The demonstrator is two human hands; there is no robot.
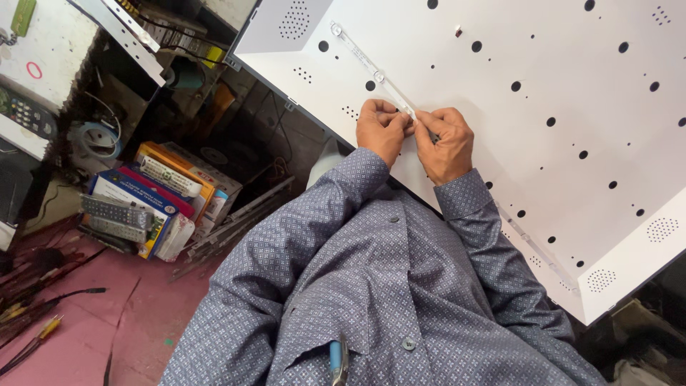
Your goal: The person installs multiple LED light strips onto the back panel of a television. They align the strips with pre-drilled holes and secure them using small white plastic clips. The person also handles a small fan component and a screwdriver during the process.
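While both hands pinch it, the thin LED strip (373, 70) lying on the white panel (572, 107) near its lower-left edge looks light, bendy and fragile; best held by its edges. Left hand (383, 129) and right hand (446, 141) are closed on its near end. Boxes (161, 189) and remotes (114, 213) clutter the floor (86, 336) beyond that edge.

Bright, even, diffuse light; white panel (572, 143) near overexposed at upper right, detail washed out. Soft faint shadows under hands at centre. Upper left clutter dimmer, murky. Focus fairly sharp overall; slight wide-angle stretch at frame edges.
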